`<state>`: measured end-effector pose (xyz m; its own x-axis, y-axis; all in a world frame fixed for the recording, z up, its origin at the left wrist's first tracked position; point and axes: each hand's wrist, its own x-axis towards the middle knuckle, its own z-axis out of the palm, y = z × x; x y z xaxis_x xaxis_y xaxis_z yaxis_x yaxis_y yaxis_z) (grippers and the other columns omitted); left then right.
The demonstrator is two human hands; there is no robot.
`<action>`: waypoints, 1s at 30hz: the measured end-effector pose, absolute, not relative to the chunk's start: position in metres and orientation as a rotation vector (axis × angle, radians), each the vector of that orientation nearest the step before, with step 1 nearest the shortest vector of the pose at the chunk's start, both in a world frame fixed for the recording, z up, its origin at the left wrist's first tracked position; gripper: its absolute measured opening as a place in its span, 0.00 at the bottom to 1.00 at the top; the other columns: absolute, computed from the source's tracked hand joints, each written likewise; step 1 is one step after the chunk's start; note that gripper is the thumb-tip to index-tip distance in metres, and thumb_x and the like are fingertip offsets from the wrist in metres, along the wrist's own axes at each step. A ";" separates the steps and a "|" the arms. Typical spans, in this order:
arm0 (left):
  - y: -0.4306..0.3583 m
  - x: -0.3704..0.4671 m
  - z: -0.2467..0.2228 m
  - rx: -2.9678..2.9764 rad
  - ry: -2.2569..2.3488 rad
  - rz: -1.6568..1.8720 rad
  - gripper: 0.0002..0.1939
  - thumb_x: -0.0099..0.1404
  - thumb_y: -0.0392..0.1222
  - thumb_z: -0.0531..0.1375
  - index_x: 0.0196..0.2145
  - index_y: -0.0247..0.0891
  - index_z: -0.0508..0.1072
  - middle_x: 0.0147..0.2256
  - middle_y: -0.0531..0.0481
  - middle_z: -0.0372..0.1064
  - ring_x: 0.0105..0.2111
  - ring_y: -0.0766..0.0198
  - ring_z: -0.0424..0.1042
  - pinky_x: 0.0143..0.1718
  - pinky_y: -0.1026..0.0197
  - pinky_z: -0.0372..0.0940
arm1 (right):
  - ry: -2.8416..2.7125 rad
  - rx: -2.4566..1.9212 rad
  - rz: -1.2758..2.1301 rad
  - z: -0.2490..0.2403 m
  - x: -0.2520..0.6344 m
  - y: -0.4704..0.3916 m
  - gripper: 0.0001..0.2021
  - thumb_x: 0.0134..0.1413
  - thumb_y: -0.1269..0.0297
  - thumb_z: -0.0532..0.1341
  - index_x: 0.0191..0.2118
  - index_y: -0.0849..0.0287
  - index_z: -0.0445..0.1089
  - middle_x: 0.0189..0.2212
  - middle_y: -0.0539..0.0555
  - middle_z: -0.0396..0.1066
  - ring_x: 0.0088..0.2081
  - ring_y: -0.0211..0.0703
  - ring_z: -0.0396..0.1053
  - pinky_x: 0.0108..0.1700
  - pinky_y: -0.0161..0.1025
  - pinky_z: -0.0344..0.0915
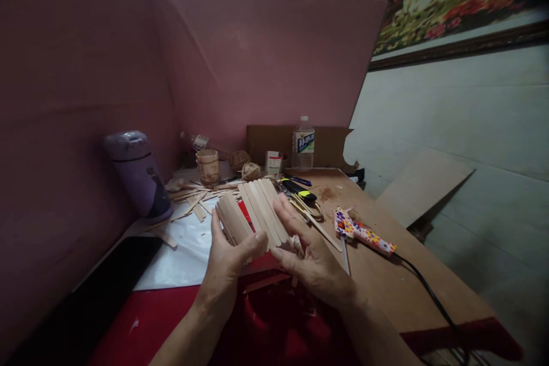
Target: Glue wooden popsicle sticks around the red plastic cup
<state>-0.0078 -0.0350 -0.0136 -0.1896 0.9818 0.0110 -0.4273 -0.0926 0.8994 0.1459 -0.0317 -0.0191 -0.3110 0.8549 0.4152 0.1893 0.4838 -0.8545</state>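
Observation:
A box-like piece made of flat wooden sticks (pixel 265 211) is held up over the front of the table, with its stick-covered faces turned upward and to the left. My left hand (pixel 231 257) grips its left side, thumb along the lower edge. On the right side, my right hand (pixel 306 251) has its fingers against the sticks and its thumb near the bottom corner. A bit of red shows between the two stick faces. Behind the piece, loose wooden sticks (pixel 197 206) lie scattered on a white sheet (pixel 171 266).
A flower-patterned glue gun (pixel 364 234) with a black cord rests at the right. Further back are a purple flask (pixel 141 177), a wooden cup (pixel 208 167), twine balls (pixel 251 171), a yellow-black cutter (pixel 299 189) and a clear bottle (pixel 303 146). A black slab (pixel 115 269) lies left.

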 end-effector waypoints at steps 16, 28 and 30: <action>-0.033 -0.010 -0.016 0.884 0.987 1.540 0.58 0.43 0.42 0.72 0.65 0.50 0.43 0.54 0.39 0.66 0.49 0.45 0.71 0.46 0.48 0.69 | -1.838 -0.892 0.903 -0.021 0.151 -0.031 0.33 0.58 0.60 0.61 0.66 0.46 0.47 0.69 0.51 0.30 0.68 0.52 0.30 0.64 0.56 0.49; -0.035 -0.011 -0.015 0.825 0.981 1.498 0.62 0.40 0.41 0.73 0.65 0.52 0.41 0.54 0.41 0.67 0.50 0.46 0.70 0.50 0.45 0.66 | -1.819 -0.871 0.861 -0.016 0.149 -0.033 0.32 0.58 0.61 0.61 0.66 0.50 0.50 0.69 0.53 0.30 0.68 0.47 0.30 0.66 0.51 0.41; -0.036 -0.011 -0.015 0.828 0.977 1.491 0.63 0.41 0.41 0.73 0.66 0.53 0.39 0.55 0.41 0.65 0.50 0.45 0.70 0.49 0.45 0.66 | -1.832 -0.867 0.838 -0.018 0.149 -0.033 0.32 0.58 0.61 0.61 0.66 0.48 0.49 0.69 0.52 0.30 0.68 0.47 0.30 0.66 0.52 0.40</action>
